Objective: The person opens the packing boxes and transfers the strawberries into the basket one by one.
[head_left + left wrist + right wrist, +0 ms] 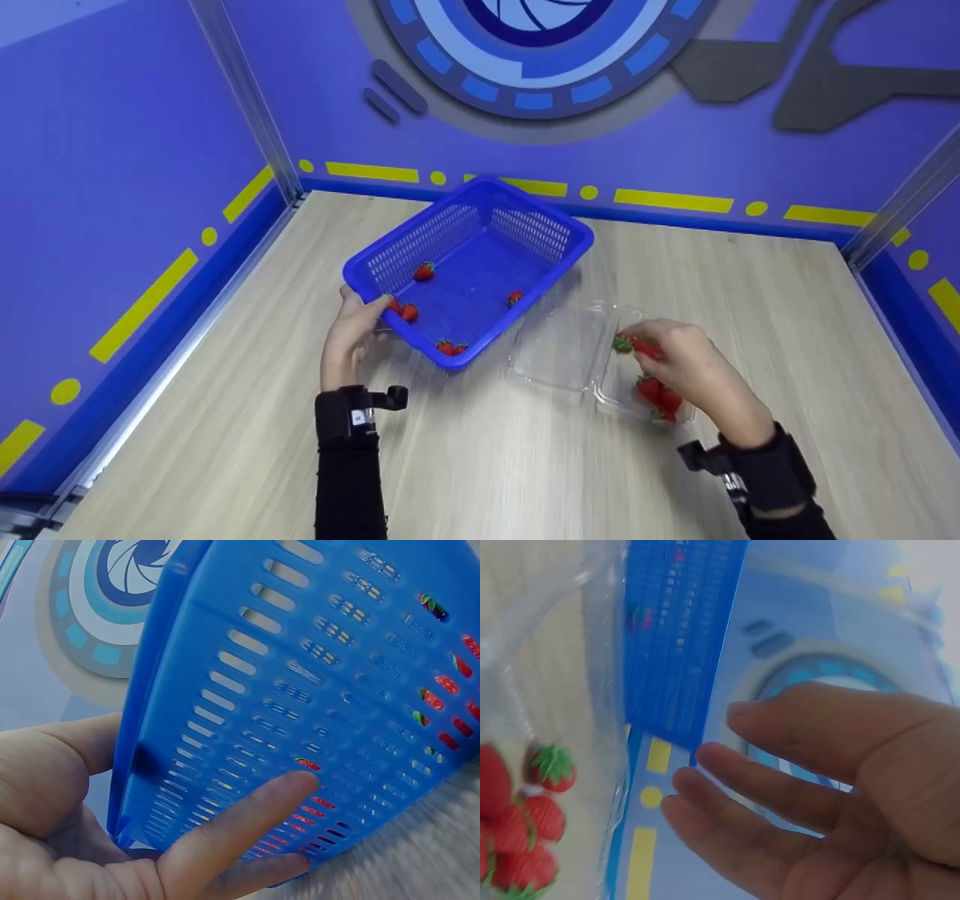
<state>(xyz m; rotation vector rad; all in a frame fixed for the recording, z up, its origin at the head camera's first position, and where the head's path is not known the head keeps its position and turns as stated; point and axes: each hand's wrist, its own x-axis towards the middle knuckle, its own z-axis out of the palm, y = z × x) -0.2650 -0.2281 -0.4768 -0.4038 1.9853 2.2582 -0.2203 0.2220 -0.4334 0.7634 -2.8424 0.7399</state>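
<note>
My left hand (350, 334) grips the near-left end of a blue plastic basket (476, 259), its thumb over the rim and other fingers outside against the slotted wall (225, 701). The basket looks tilted, and several strawberries (424, 271) lie scattered inside. My right hand (681, 360) hovers over a clear plastic clamshell box (559, 349) whose lid lies folded out to the left. Several strawberries (660, 394) with green tops sit in the box, partly hidden by that hand. In the right wrist view, the right fingers (772, 787) are loosely bent, with nothing between them and the thumb.
Beneath everything is a light wood-grain table (480, 465). Blue-purple panels (112, 187) with yellow marks close in the left, back and right sides. A metal corner post (251, 105) stands at the back left.
</note>
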